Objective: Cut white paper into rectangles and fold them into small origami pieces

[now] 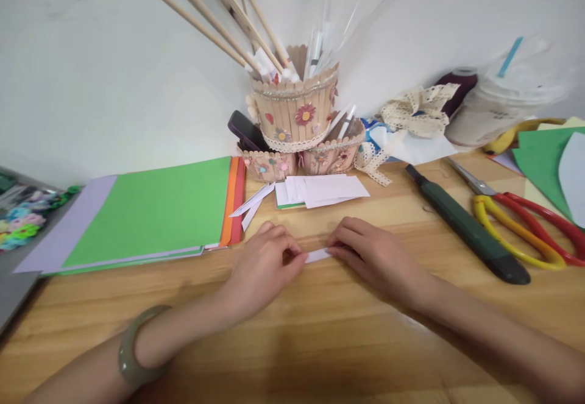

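Note:
A narrow strip of white paper (319, 256) lies between my two hands, just above the wooden table. My left hand (269, 255) pinches its left end between thumb and fingers. At the other end, my right hand (372, 250) has its fingers closed on the strip. Both ends of the paper are hidden under the fingers. Beyond my hands lies a small stack of white paper pieces (336, 189) with a bit of green at its lower edge. To the left of that stack, folded white strips (253, 202) rest on the table.
Colored paper sheets (155, 209) lie at left. A decorated stick holder (297, 114) with wooden rods stands against the wall. On the right are a dark green cutter (470, 227), scissors (516, 221) with red and yellow handles, lace ribbon (418, 110) and a plastic cup (498, 105).

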